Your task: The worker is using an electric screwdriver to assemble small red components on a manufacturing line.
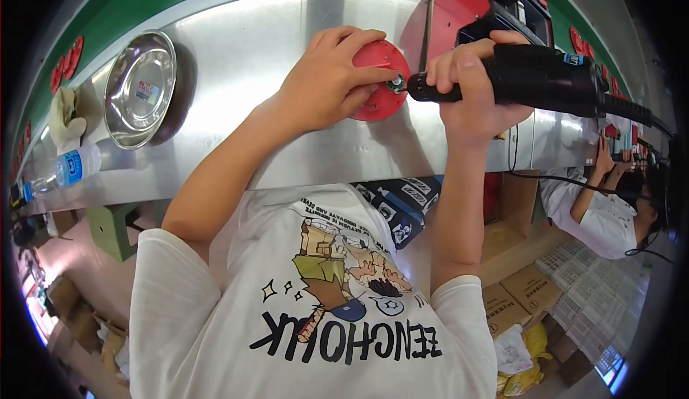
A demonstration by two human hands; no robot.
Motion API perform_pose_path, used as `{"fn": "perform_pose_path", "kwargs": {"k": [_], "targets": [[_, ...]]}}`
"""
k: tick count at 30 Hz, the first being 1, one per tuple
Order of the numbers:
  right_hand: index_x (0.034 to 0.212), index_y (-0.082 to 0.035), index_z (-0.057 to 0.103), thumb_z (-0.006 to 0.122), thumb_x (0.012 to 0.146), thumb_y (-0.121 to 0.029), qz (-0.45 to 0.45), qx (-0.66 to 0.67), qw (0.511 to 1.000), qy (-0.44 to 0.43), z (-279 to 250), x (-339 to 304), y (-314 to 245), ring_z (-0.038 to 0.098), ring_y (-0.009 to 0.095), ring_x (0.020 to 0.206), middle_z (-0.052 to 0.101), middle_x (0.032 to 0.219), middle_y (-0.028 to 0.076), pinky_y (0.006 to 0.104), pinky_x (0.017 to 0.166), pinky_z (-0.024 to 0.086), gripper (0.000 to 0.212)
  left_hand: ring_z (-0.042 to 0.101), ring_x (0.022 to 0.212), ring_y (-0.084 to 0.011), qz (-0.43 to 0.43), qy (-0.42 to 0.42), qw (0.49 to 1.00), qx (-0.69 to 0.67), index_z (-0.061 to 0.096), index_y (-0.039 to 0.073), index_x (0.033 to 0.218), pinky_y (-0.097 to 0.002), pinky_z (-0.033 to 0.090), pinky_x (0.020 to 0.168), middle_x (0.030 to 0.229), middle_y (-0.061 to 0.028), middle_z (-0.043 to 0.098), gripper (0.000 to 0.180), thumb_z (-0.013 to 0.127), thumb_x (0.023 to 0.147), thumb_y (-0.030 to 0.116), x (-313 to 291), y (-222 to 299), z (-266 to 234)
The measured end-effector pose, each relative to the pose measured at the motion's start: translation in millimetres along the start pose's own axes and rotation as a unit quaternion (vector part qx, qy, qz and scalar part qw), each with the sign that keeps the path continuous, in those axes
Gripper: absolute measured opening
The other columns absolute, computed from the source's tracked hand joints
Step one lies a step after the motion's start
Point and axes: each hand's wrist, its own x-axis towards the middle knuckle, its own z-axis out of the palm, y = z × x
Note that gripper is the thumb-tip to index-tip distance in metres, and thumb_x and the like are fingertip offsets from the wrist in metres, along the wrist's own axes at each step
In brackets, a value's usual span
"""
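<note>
My left hand [323,80] grips a red round part [380,54] on the metal bench, thumb and fingers spread over it and a fingertip near its middle. A small green and silver piece [395,83] shows there. My right hand [474,94] is wrapped round a black corded electric screwdriver [549,80], held nearly level. Its narrow tip points left and reaches the small piece; whether it touches a screw is too small to tell.
A steel bowl [141,90], a glove [68,115] and a water bottle [68,167] are on the bench's left. A red and black machine [463,11] stands behind my right hand. A co-worker [603,209] works at far right. Cardboard boxes [522,295] lie below.
</note>
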Motion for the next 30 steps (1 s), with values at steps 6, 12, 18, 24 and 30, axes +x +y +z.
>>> {"fn": "perform_pose_path", "kwargs": {"k": [6, 12, 18, 24, 30], "targets": [[0.118, 0.000, 0.044, 0.053, 0.079, 0.008, 0.032, -0.066, 0.997, -0.006, -0.7, -2.0, -3.5, 0.050, 0.018, 0.049, 0.055, 0.072, 0.009, 0.0401, 0.050, 0.048, 0.041, 0.047, 0.119, -0.0348, 0.000, 0.009, 1.000, 0.002, 0.074, 0.023, 0.105, -0.0442, 0.038, 0.101, 0.130, -0.0090, 0.055, 0.034, 0.067, 0.074, 0.012, -2.1, -1.9, 3.0], [0.118, 0.001, 0.043, 0.053, 0.079, 0.008, 0.009, -0.049, 0.999, -0.010, 0.3, -2.1, -1.3, 0.048, 0.018, 0.047, 0.055, 0.072, 0.010, 0.0391, 0.049, 0.047, 0.041, 0.048, 0.120, -0.0321, 0.001, 0.005, 1.000, 0.012, 0.074, 0.023, 0.105, -0.0436, 0.038, 0.101, 0.130, -0.0080, 0.055, 0.033, 0.068, 0.074, 0.012, -2.0, -4.2, 3.8], [0.119, 0.001, 0.043, 0.053, 0.079, 0.008, 0.009, -0.058, 0.998, -0.017, 5.0, -1.2, -6.2, 0.048, 0.018, 0.047, 0.055, 0.072, 0.010, 0.0380, 0.047, 0.045, 0.041, 0.048, 0.120, -0.0313, 0.007, 0.004, 1.000, 0.019, 0.073, 0.024, 0.106, -0.0425, 0.037, 0.102, 0.131, -0.0073, 0.054, 0.034, 0.069, 0.074, 0.013, -4.6, -3.7, 4.6], [0.119, 0.001, 0.043, 0.052, 0.080, 0.008, 0.019, -0.059, 0.998, -0.022, 3.3, -2.6, -2.9, 0.048, 0.018, 0.047, 0.054, 0.071, 0.009, 0.0375, 0.047, 0.045, 0.041, 0.048, 0.120, -0.0308, 0.007, 0.007, 1.000, 0.025, 0.073, 0.025, 0.106, -0.0419, 0.037, 0.101, 0.131, -0.0067, 0.053, 0.035, 0.070, 0.074, 0.013, -6.2, -4.3, 3.8], [0.119, -0.001, 0.044, 0.053, 0.080, 0.008, 0.024, -0.062, 0.998, -0.001, 2.5, 1.3, -3.5, 0.046, 0.018, 0.047, 0.053, 0.069, 0.009, 0.0374, 0.047, 0.044, 0.041, 0.048, 0.120, -0.0316, 0.010, 0.004, 1.000, 0.024, 0.073, 0.025, 0.106, -0.0427, 0.038, 0.101, 0.131, -0.0074, 0.053, 0.035, 0.070, 0.074, 0.013, -2.9, -6.2, 4.9]]}}
